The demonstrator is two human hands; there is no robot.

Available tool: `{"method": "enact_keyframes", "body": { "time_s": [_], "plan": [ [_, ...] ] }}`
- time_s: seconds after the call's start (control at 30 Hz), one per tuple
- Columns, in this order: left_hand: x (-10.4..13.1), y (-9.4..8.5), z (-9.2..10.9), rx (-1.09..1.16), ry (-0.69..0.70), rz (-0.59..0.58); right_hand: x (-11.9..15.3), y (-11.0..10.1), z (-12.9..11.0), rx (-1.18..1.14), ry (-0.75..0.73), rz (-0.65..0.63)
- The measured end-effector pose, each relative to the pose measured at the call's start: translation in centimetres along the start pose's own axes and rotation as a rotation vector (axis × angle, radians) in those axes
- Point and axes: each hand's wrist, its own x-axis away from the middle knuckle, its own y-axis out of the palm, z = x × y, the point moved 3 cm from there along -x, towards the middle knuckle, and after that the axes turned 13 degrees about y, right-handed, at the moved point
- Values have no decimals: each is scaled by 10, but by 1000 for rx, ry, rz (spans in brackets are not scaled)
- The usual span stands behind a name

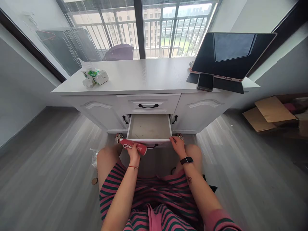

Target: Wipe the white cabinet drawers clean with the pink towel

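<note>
My left hand point(133, 154) is wrapped round a red cylinder-shaped item point(141, 149) with white markings; its exact kind I cannot make out. It lies tilted in front of the left part of the open drawer point(149, 125). Inside the drawer a pale, bare bottom with small specks shows. At the drawer's right front corner, the fingers of my right hand point(177, 146) grip the edge of the front panel. A dark handle below the drawer front point(153, 146) is partly hidden by the red item.
The white cabinet point(144, 77) carries a tissue pack point(96, 77), a phone point(205, 82) and a propped tablet point(233, 56). A closed drawer point(134, 102) sits above the open one. My knees flank the drawer. An opened cardboard box point(274, 110) stands on the right.
</note>
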Motion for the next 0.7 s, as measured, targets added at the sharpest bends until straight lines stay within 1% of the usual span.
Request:
{"method": "enact_keyframes", "body": {
  "time_s": [0.13, 0.27, 0.37, 0.53, 0.63, 0.7],
  "plan": [
    [32, 28, -24, 16, -41, -88, 2, 1, -3, 3, -1, -7],
    [70, 45, -50, 42, -101, -225, 2, 0, -3, 5, 9, -8],
    [93, 57, -69, 70, -168, -324, 2, -3, -2, 7, 31, -4],
    [115, 78, -96, 143, -298, -447, 3, -9, -3, -36, 103, 17],
    [122, 88, -111, 190, -401, -510, 4, -11, -6, -39, 117, 25],
    [124, 92, -121, 221, -468, -536, 4, -11, -7, -34, 125, 23]
  ]
}}
